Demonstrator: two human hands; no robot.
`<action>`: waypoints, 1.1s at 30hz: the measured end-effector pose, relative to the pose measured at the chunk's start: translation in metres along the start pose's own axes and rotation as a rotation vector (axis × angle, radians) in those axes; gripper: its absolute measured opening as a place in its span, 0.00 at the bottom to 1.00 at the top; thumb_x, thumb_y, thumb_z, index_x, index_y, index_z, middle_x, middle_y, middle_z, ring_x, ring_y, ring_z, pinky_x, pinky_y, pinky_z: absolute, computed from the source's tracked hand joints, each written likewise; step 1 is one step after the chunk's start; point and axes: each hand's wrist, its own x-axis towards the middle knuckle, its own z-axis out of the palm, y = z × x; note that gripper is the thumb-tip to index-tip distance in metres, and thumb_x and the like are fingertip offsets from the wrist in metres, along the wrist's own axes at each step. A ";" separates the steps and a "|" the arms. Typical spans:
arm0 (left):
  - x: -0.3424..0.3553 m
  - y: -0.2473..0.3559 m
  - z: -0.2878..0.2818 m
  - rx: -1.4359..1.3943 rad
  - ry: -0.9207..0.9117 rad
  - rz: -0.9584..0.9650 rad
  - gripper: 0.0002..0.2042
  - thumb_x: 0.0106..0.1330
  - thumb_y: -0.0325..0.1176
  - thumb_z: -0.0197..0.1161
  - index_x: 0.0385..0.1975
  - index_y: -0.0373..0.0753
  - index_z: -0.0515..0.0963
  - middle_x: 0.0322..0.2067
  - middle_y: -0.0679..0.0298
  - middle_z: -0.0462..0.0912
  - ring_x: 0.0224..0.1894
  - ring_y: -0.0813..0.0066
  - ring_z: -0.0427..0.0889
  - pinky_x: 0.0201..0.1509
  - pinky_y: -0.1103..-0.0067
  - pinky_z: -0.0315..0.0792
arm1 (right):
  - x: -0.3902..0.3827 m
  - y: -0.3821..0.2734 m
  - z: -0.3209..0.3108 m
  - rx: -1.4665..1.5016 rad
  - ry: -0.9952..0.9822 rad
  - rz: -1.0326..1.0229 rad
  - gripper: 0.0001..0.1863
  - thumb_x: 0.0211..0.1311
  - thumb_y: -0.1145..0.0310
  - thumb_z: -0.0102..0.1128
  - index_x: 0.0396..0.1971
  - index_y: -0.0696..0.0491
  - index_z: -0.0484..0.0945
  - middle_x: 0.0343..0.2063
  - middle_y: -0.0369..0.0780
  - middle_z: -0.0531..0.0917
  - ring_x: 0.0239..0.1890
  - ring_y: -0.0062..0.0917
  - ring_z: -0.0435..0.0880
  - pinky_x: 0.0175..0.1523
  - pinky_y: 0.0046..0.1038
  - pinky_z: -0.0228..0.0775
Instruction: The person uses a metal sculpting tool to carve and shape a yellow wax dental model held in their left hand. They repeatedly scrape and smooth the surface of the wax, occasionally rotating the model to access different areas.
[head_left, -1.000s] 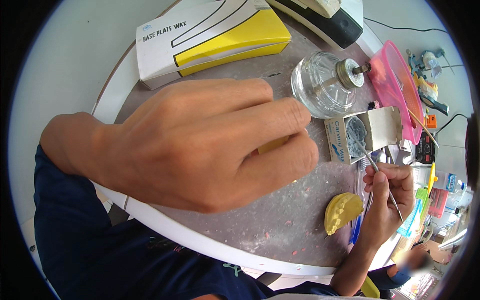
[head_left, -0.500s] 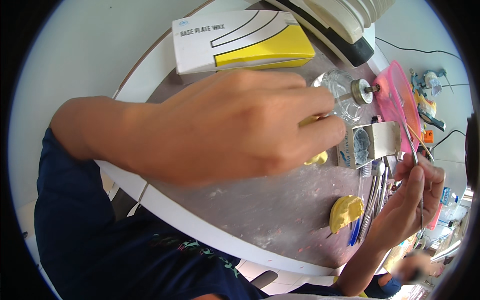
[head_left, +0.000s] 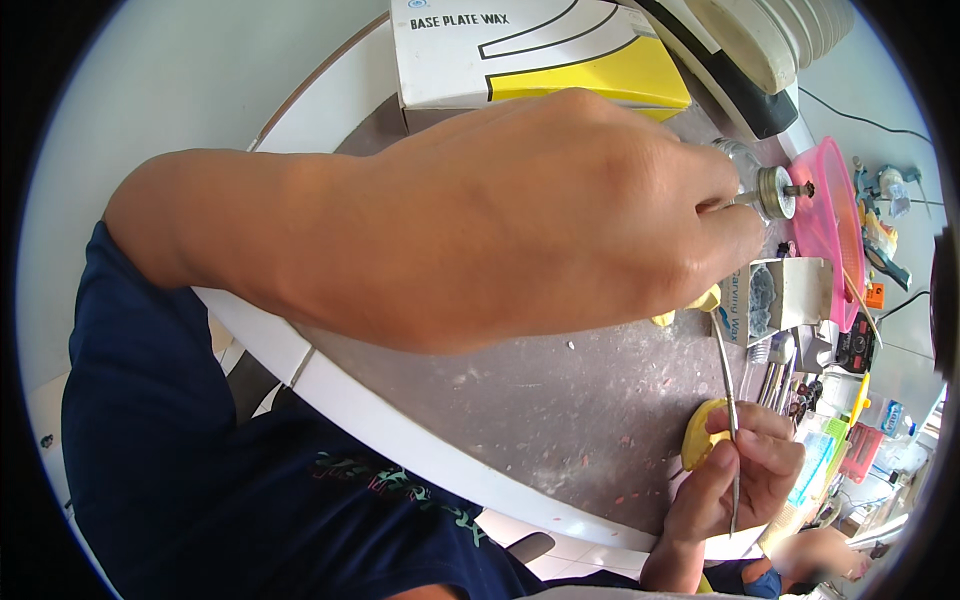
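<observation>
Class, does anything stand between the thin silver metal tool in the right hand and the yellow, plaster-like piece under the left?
Nothing visible does. The metal tool in the right hand points to the exposed edge of the yellow piece; the left hand hides part of it, and contact is unclear.

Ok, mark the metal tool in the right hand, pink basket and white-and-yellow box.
Metal tool (head_left: 728, 370): head view, on its slim shaft.
Pink basket (head_left: 822, 228): head view, on its side wall.
White-and-yellow box (head_left: 540, 55): head view, on its top face.
</observation>
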 end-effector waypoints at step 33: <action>0.005 -0.001 0.001 0.039 0.035 0.018 0.11 0.42 0.25 0.66 0.28 0.35 0.75 0.29 0.62 0.78 0.28 0.70 0.81 0.26 0.81 0.76 | 0.000 0.005 0.004 -0.085 -0.009 0.033 0.08 0.53 0.78 0.61 0.31 0.58 0.70 0.28 0.46 0.80 0.27 0.27 0.80 0.35 0.25 0.74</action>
